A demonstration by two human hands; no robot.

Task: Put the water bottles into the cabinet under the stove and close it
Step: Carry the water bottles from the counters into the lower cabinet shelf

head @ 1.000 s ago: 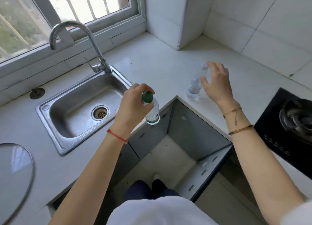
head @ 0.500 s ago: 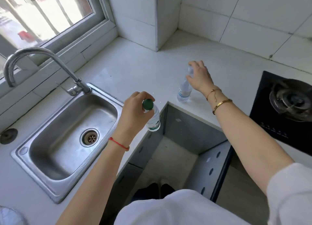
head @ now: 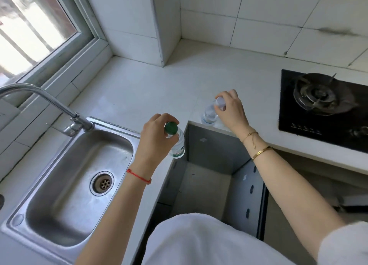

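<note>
My left hand (head: 157, 137) grips a small water bottle with a green cap (head: 176, 143) by its neck, holding it upright over the counter edge beside the sink. My right hand (head: 231, 111) curls its fingers round the white cap of a second clear water bottle (head: 209, 115), which stands on the white counter at the inner corner. Below both hands the grey cabinet (head: 215, 151) stands open, its door (head: 247, 199) swung out to the right. The black gas stove (head: 322, 109) lies to the right of the opening.
A steel sink (head: 65, 185) with a curved tap (head: 49, 103) fills the left side. White countertop (head: 139, 89) runs to the tiled wall and window. My white shirt hides the lower part of the cabinet opening.
The view has swung right, bringing more of the stove in. My right hand has closed over the cap of the standing bottle. My left hand keeps its bottle in the same place.
</note>
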